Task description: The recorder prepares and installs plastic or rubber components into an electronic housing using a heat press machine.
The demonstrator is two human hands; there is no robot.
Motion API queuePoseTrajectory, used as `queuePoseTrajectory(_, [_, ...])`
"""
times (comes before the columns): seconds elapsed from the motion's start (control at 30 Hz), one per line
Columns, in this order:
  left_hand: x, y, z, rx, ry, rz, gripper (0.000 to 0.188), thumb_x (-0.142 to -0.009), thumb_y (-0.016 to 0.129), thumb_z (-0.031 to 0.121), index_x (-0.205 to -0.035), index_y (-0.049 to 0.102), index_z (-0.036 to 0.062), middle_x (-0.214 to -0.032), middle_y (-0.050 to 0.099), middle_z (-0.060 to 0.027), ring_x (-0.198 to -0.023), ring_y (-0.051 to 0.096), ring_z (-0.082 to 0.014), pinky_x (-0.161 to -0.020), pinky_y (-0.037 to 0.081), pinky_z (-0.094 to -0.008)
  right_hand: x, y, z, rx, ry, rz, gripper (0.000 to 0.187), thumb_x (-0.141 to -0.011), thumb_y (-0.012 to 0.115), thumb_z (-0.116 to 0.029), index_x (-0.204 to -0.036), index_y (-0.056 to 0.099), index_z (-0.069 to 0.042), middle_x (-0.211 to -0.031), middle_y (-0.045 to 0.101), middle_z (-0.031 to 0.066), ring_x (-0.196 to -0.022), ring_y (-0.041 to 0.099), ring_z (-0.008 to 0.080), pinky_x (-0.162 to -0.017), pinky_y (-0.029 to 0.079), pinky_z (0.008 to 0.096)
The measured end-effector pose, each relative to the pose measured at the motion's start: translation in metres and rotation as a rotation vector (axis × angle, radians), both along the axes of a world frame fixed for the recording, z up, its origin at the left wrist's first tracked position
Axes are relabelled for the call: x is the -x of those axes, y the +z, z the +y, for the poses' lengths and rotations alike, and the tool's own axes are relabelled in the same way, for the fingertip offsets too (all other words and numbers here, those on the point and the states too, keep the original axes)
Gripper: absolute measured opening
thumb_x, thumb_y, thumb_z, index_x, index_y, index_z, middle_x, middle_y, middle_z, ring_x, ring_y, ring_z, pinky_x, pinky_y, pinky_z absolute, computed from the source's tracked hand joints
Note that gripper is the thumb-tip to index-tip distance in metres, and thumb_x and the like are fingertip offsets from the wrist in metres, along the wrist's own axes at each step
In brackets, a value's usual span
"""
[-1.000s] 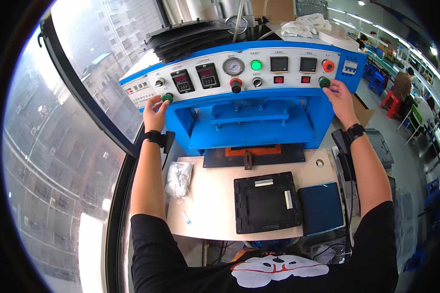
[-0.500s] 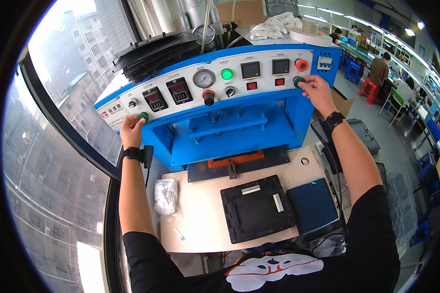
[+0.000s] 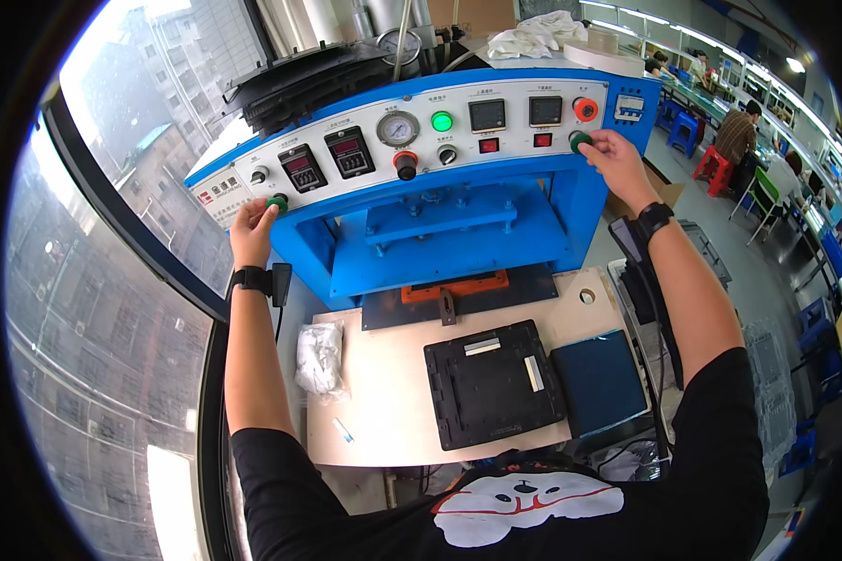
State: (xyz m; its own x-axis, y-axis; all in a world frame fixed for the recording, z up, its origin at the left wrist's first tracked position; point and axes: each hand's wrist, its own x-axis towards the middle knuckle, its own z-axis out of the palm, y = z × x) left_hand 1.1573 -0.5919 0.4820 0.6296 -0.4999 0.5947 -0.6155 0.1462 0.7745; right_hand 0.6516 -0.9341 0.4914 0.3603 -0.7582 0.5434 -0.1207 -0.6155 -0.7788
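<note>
A blue press machine [image 3: 304, 245] stands in front of me with a white control panel [image 3: 524, 161]. At the panel's left end, the thumb of my left hand [image 3: 251, 239] rests on a green push button [image 3: 277, 201], its fingers curled close by. My right hand [image 3: 621, 170] has its thumb and fingers bent at another green push button [image 3: 578, 141] at the right end. Below the panel is the press's blue plate [image 3: 440, 252], over a dark base plate [image 3: 393, 310] with an orange piece [image 3: 468, 283] on it.
On the pale tabletop [image 3: 379, 411] lie a black plastic frame [image 3: 491, 397] with two light strips, a dark blue flat panel [image 3: 599, 383] and a bag of white cloth [image 3: 320, 360]. A window [image 3: 112, 309] is at my left. People and stools [image 3: 713, 170] are far right.
The view has tipped slightly, so the machine and table sit higher in the picture. Both hands stay at their green push buttons.
</note>
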Motion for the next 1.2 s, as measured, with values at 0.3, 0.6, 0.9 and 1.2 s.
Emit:
queuePoseTrajectory(0.3, [0.028,-0.008,-0.043,0.212,0.670,-0.226,0.076,-0.096,0.048,0.038,-0.147,0.017,-0.0095,-0.153,0.009,-0.0333,-0.143,0.011,-0.0457,-0.116,0.014,-0.0506,-0.051,-0.022,0.020,0.528,-0.605,-0.062,0.089,-0.082,0.071,-0.043,-0.141,0.028,0.008,-0.143,0.027,0.0334,-0.135,0.027,0.0455,-0.111,0.023,0.0543])
queuePoseTrajectory(0.6, [0.020,-0.013,-0.083,0.163,0.791,-0.368,0.110,-0.086,0.046,0.069,-0.150,0.002,-0.0093,-0.156,0.005,-0.0321,-0.146,0.004,-0.0448,-0.115,0.003,-0.0584,-0.089,-0.016,0.000,0.412,-0.829,-0.072,0.117,-0.082,0.063,-0.062,-0.145,0.004,0.018,-0.151,0.006,0.0407,-0.145,0.002,0.0491,-0.116,0.002,0.0582])
queuePoseTrajectory(0.9, [0.014,-0.013,-0.056,0.143,0.758,-0.437,0.103,-0.088,0.052,0.060,-0.148,0.009,-0.0119,-0.154,0.012,-0.0330,-0.144,0.011,-0.0459,-0.116,0.009,-0.0555,-0.084,-0.012,0.019,0.415,-0.783,-0.051,0.110,-0.084,0.060,-0.062,-0.146,0.010,0.014,-0.150,0.011,0.0406,-0.142,0.011,0.0519,-0.113,0.008,0.0622])
queuePoseTrajectory(1.2, [0.152,-0.166,0.094,-0.273,-0.039,-0.171,0.013,-0.089,0.060,0.004,-0.101,0.062,-0.0013,-0.095,0.065,-0.0119,-0.092,0.062,-0.0208,-0.087,0.048,-0.0325,0.084,-0.132,0.203,0.281,-0.335,0.262,0.032,-0.087,0.068,-0.013,-0.113,0.057,0.002,-0.109,0.060,0.0173,-0.102,0.059,0.0308,-0.090,0.046,0.0379])
